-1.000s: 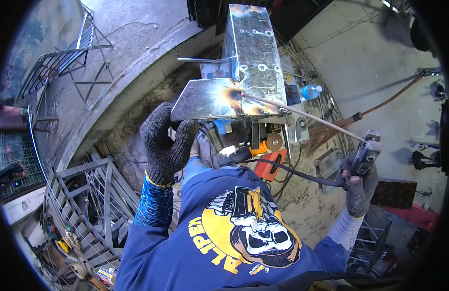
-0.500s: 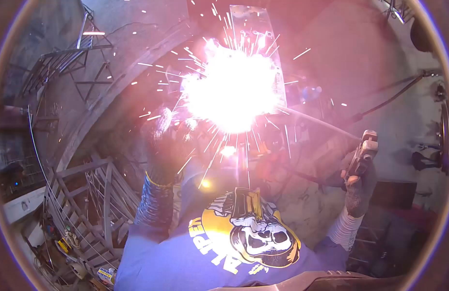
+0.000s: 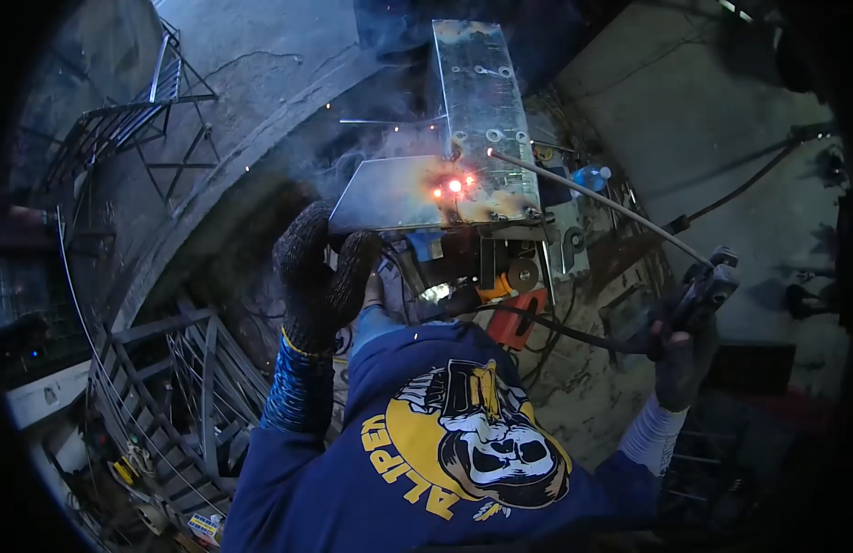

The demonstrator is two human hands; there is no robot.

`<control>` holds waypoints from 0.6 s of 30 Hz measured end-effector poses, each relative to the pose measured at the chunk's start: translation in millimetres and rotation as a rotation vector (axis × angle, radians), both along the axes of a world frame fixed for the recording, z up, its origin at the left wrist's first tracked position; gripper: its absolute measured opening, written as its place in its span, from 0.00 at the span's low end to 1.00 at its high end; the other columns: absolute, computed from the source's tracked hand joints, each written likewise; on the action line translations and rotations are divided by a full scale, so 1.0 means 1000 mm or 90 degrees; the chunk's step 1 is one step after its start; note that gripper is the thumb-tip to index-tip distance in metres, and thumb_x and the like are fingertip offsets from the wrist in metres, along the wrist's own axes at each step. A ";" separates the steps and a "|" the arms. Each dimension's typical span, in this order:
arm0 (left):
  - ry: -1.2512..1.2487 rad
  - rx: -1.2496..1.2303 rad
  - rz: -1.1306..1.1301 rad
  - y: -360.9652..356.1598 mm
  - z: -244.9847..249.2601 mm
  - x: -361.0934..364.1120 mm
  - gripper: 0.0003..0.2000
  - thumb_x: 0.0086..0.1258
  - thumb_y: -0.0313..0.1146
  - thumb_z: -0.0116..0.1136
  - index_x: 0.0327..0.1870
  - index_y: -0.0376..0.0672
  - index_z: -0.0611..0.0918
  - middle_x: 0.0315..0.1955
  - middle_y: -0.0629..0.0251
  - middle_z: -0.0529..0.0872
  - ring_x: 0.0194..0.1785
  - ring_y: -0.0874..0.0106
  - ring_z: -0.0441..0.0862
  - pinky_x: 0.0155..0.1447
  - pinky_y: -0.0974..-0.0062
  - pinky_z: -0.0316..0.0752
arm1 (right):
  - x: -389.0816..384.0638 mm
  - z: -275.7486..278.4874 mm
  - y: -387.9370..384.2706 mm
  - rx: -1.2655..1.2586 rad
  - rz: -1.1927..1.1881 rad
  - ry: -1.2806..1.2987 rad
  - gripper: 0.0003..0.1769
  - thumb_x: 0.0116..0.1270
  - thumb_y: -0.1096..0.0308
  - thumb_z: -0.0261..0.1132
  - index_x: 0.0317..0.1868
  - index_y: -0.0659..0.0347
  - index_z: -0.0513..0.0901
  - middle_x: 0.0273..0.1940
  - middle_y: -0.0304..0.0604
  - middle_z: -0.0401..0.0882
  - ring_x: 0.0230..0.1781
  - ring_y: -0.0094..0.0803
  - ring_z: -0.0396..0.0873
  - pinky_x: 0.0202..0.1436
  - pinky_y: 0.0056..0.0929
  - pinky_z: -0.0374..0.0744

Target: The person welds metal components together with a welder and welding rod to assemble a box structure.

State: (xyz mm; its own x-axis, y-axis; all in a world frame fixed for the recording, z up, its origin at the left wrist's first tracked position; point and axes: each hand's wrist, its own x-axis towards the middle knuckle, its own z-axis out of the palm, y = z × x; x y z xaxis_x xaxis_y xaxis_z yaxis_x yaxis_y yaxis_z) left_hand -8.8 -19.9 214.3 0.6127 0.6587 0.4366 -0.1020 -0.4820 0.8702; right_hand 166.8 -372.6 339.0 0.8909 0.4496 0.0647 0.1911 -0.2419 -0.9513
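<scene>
My gloved left hand (image 3: 314, 281) is at the near left corner of a flat metal plate (image 3: 380, 194), its thumb and fingers closed around the corner. The plate meets a long metal channel (image 3: 484, 97) with holes, forming an angled joint. Glowing orange spots (image 3: 455, 186) and dark scorching mark the joint, with smoke rising. On the right, my gloved right hand (image 3: 682, 364) grips a welding electrode holder (image 3: 707, 288). A long welding rod (image 3: 601, 207) extends from it, its glowing tip just above the channel, apart from the glowing spots.
Below the plate are an angle grinder (image 3: 514, 281) and a red object (image 3: 517, 321). A plastic bottle (image 3: 590, 178) lies right of the channel. The holder's cable (image 3: 583, 339) runs leftward. Metal frames (image 3: 205, 387) stand at lower left, and another frame (image 3: 132, 115) at upper left.
The bright welding arc and flying sparks have gone out, leaving glowing spots and smoke. The rod tip is lifted off the joint. My left hand stays by the plate's corner.
</scene>
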 end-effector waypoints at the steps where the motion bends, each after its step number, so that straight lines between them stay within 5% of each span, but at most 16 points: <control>1: -0.001 0.001 -0.001 0.002 -0.003 -0.001 0.21 0.61 0.26 0.74 0.54 0.34 0.81 0.41 0.56 0.86 0.41 0.69 0.83 0.41 0.72 0.77 | -0.001 -0.001 0.000 0.001 -0.001 -0.001 0.35 0.64 0.39 0.70 0.49 0.65 0.74 0.31 0.39 0.75 0.23 0.21 0.72 0.23 0.20 0.70; 3: 0.006 0.206 0.085 0.005 -0.013 -0.002 0.20 0.61 0.30 0.74 0.51 0.33 0.82 0.40 0.54 0.86 0.43 0.63 0.84 0.46 0.66 0.77 | -0.001 -0.003 -0.001 -0.007 -0.015 -0.020 0.35 0.64 0.38 0.69 0.48 0.66 0.75 0.31 0.39 0.75 0.23 0.21 0.72 0.23 0.20 0.70; 4: 0.028 0.269 0.029 0.010 0.005 0.002 0.12 0.66 0.31 0.68 0.42 0.31 0.83 0.37 0.51 0.87 0.38 0.64 0.83 0.47 0.66 0.77 | -0.001 -0.003 -0.001 -0.015 -0.012 -0.025 0.35 0.64 0.38 0.68 0.48 0.66 0.75 0.30 0.39 0.75 0.23 0.21 0.72 0.23 0.20 0.70; 10: 0.166 0.147 0.064 0.004 0.020 0.004 0.14 0.68 0.37 0.63 0.40 0.31 0.83 0.34 0.50 0.86 0.34 0.58 0.83 0.42 0.66 0.76 | -0.002 -0.007 -0.005 0.009 -0.017 -0.024 0.34 0.64 0.40 0.70 0.50 0.65 0.75 0.31 0.39 0.76 0.24 0.21 0.72 0.23 0.20 0.70; 14: 0.127 0.242 0.049 0.005 0.024 0.005 0.14 0.68 0.37 0.63 0.41 0.31 0.83 0.33 0.53 0.85 0.34 0.63 0.83 0.42 0.68 0.75 | -0.003 -0.008 -0.007 0.033 -0.013 0.001 0.34 0.63 0.41 0.72 0.51 0.65 0.75 0.32 0.39 0.76 0.24 0.22 0.73 0.24 0.20 0.70; 18: 0.135 0.126 0.046 0.002 0.034 0.007 0.14 0.64 0.34 0.67 0.41 0.31 0.83 0.32 0.53 0.86 0.34 0.63 0.84 0.42 0.68 0.76 | -0.006 -0.012 -0.008 0.051 -0.028 0.008 0.35 0.62 0.42 0.73 0.52 0.65 0.74 0.32 0.40 0.77 0.24 0.22 0.73 0.24 0.21 0.70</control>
